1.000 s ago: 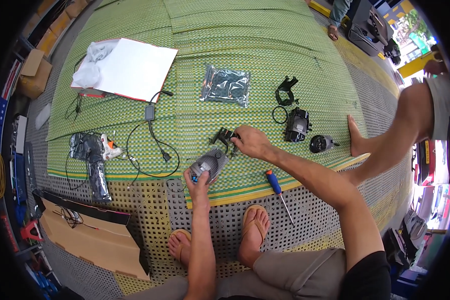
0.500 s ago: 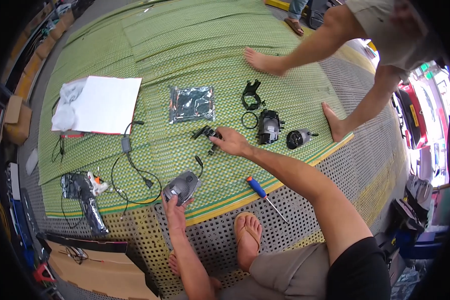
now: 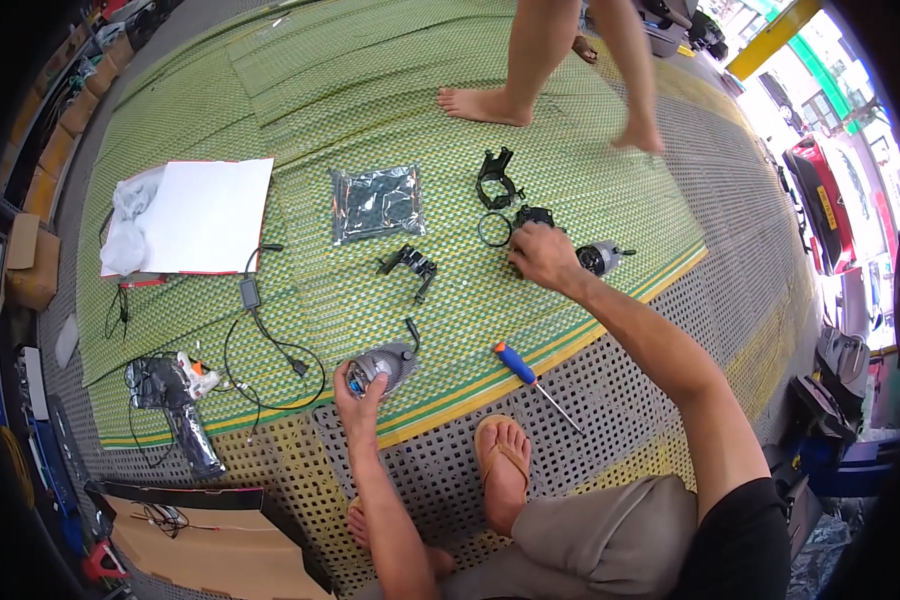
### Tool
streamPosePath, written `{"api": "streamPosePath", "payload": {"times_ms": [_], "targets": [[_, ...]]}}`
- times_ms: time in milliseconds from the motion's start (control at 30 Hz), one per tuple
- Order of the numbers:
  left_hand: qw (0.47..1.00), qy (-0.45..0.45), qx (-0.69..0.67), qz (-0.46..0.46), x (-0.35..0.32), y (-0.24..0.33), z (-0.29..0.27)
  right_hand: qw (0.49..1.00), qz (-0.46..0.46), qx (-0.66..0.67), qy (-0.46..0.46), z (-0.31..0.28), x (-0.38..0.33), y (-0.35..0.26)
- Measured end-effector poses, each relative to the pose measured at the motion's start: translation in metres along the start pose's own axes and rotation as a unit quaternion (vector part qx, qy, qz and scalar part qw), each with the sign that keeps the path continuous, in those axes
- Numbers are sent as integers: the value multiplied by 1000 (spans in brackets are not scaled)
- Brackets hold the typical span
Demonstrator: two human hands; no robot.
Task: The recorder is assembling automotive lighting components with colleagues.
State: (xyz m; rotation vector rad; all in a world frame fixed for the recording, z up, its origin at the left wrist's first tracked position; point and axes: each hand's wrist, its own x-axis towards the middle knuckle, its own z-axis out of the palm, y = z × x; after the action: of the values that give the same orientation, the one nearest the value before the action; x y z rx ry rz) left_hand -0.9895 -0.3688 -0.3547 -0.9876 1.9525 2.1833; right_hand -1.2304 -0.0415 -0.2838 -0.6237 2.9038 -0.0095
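Note:
My left hand (image 3: 358, 400) grips a grey finned lamp unit (image 3: 391, 362) above the mat's near edge. The unit's blue-tinted lens end faces me, and a short black cable sticks out at its far side. My right hand (image 3: 550, 258) is closed over a larger grey-and-black lamp unit (image 3: 536, 215), hiding most of it. Just right of that hand lies a smaller round grey lamp part (image 3: 600, 258). A black ring (image 3: 494, 229) and a black clamp bracket (image 3: 496, 180) lie beyond it to the left. Between my hands rests an angled black bracket (image 3: 411, 270).
A blue-handled screwdriver (image 3: 518, 365) lies across the green woven mat's (image 3: 300, 110) near edge. Further left are a clear bag (image 3: 377, 203), a white board (image 3: 217, 215), a cable with an inline box (image 3: 251, 292) and a black-wrapped tool (image 3: 185, 420). Another person's bare foot (image 3: 485, 105) stands on the far side.
My right hand has let go of the angled black bracket and moved right to the larger lamp unit. My left hand has turned its lamp unit. The other person has stepped left and away.

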Motion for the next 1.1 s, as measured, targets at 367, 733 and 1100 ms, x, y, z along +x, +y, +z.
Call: {"api": "streamPosePath", "payload": {"times_ms": [367, 733, 1100], "targets": [[975, 77, -203, -42, -5, -23, 1, 984, 111, -132, 33, 4, 98, 20], [780, -71, -606, 142, -18, 44, -4, 906, 67, 340, 242, -89, 85, 22], [719, -124, -679, 88, -27, 72, -17, 957, -104, 268, 39, -44, -159, -147]]}}
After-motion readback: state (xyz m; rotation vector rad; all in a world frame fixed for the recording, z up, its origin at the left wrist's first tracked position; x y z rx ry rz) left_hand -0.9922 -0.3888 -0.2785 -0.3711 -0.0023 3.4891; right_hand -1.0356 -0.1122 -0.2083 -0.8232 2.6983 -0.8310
